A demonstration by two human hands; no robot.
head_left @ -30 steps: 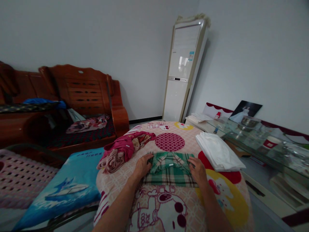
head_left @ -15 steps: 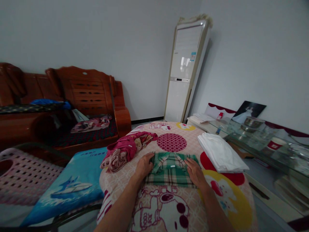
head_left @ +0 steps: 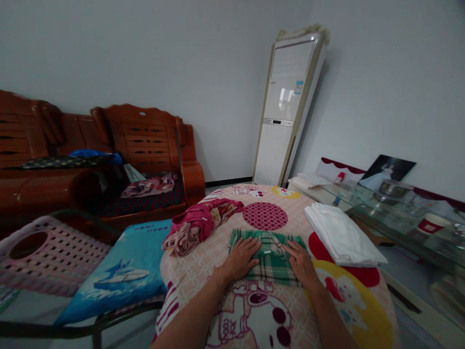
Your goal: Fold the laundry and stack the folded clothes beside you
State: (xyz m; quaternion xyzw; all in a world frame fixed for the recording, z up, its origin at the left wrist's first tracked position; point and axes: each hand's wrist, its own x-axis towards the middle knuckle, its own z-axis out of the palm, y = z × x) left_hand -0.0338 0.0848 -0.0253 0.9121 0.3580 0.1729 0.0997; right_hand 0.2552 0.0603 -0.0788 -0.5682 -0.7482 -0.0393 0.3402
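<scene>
A green plaid shirt [head_left: 271,264], folded into a flat rectangle with its collar at the far side and a small white label, lies on the round table. My left hand [head_left: 242,257] rests flat on the shirt's left part, fingers spread. On the right part lies my right hand [head_left: 301,261], its fingers stretched out over the cloth near the edge. Left of the shirt is a loose heap of pink and patterned clothes [head_left: 199,224]. A folded white garment [head_left: 341,235] lies to the right.
A patterned cloth [head_left: 196,271] covers the table. At left stands a chair with a blue cushion [head_left: 127,271]. A glass-topped cabinet [head_left: 403,218] with a metal bowl and paper cup stands right. Behind are a wooden sofa [head_left: 145,140] and a tall air conditioner [head_left: 279,106].
My left hand has moved from the shirt's left edge inward and now lies flat on the cloth. My right hand stays near the right side. The view has turned slightly left.
</scene>
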